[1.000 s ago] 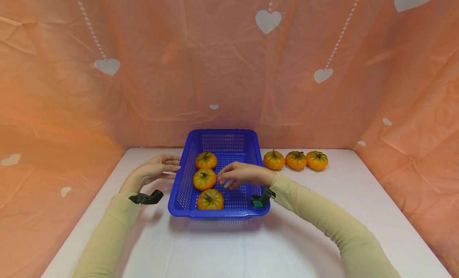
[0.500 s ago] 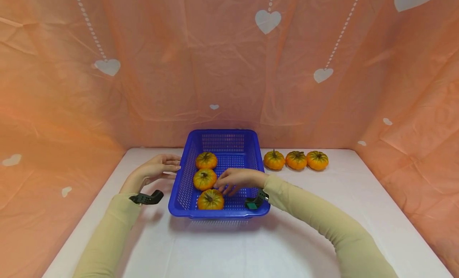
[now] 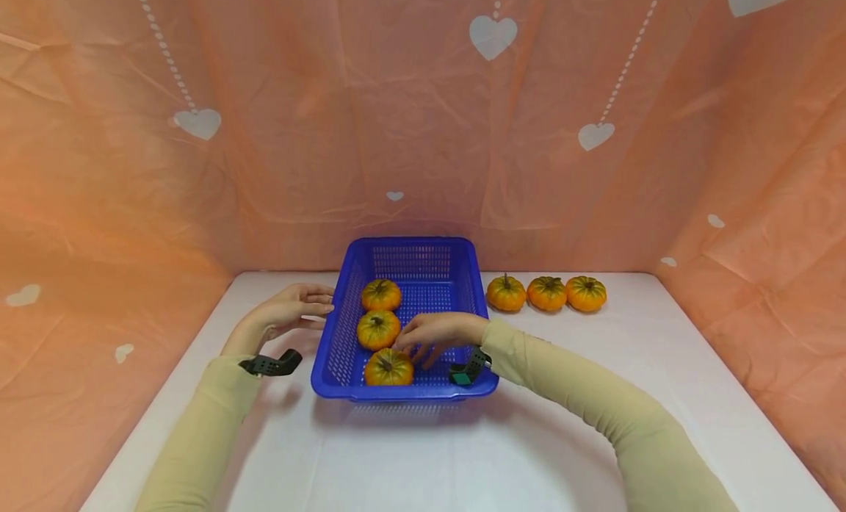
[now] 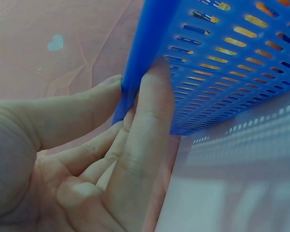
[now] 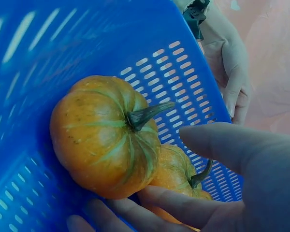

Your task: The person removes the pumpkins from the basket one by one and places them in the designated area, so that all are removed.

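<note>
A blue perforated plastic basket (image 3: 423,396) stands on the white table with three small orange-green pumpkins along its left side: a front pumpkin (image 3: 388,368), a middle pumpkin (image 3: 378,330) and a back pumpkin (image 3: 380,295). My left hand (image 3: 287,310) pinches the basket's left rim between thumb and fingers, as the left wrist view shows. Inside the basket, my right hand (image 3: 444,330) is spread beside the front pumpkin. In the right wrist view its fingers (image 5: 171,198) lie along that pumpkin's side, and the thumb stays apart from it. Whether the fingertips touch the pumpkin is unclear.
Right of the basket, three more pumpkins sit in a row near the table's back edge: a left one (image 3: 506,293), a centre one (image 3: 547,294) and a right one (image 3: 586,294). An orange cloth (image 3: 423,130) with white hearts encloses the table's back and sides.
My right hand has moved left and toward the front of the basket, closer to the front pumpkin. The left hand keeps its place on the rim, and the pumpkins stay put.
</note>
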Motion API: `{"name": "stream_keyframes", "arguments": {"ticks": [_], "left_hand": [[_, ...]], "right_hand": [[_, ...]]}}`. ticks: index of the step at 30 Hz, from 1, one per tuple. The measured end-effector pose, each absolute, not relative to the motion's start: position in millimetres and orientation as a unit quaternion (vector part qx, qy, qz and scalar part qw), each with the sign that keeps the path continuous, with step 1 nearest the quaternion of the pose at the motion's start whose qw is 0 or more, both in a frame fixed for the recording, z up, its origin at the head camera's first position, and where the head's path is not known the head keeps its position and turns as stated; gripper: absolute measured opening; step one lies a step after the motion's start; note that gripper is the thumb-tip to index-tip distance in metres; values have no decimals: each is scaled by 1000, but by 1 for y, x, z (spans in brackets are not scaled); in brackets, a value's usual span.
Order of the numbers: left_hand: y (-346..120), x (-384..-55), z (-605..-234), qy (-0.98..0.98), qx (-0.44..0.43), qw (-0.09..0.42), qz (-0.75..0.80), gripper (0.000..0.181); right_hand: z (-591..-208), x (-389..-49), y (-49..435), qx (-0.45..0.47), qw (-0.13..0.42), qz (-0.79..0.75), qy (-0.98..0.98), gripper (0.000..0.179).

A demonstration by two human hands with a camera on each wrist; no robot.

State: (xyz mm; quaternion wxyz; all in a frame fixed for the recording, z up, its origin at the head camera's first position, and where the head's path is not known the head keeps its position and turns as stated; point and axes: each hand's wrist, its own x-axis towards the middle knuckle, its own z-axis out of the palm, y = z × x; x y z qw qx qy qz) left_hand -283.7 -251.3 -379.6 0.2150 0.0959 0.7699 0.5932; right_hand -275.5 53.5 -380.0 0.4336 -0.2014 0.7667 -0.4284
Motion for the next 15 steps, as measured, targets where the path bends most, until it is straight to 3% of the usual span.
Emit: {"name": "stream_keyframes", "arguments": {"ticks": [15], "left_hand": [[-251, -282, -379, 759, 102, 220, 605, 56]], "right_hand": [[-378, -278, 45, -204, 440, -428, 762, 21]]}}
